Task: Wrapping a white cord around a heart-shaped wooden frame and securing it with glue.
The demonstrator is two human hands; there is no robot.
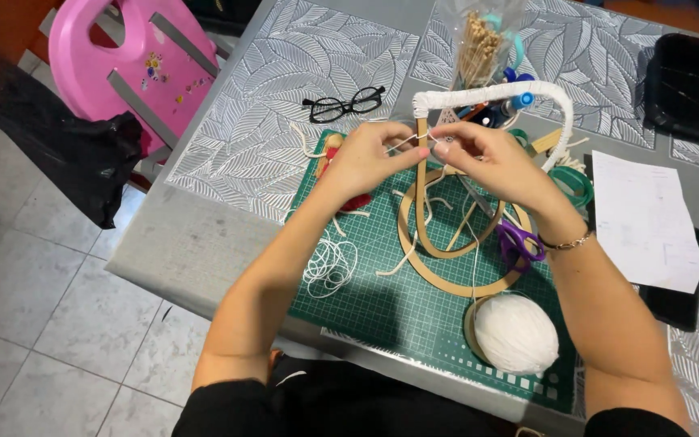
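Head view: a wooden hoop (422, 174), partly wrapped in white cord (491, 93), is standing upright over the green cutting mat (382, 291). The left hand (366, 158) and right hand (487, 158) are both pinching cord at its near upright, fingertips meeting. A yarn ball (516, 333) is lying nearer the right arm.

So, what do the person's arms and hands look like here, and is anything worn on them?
Both forearms are bare, with no sleeves visible below the elbow. The right hand has a thin metallic bracelet at the wrist. The left hand shows no gloves and no wristband; rings cannot be made out. Dark clothing appears at the bottom edge.
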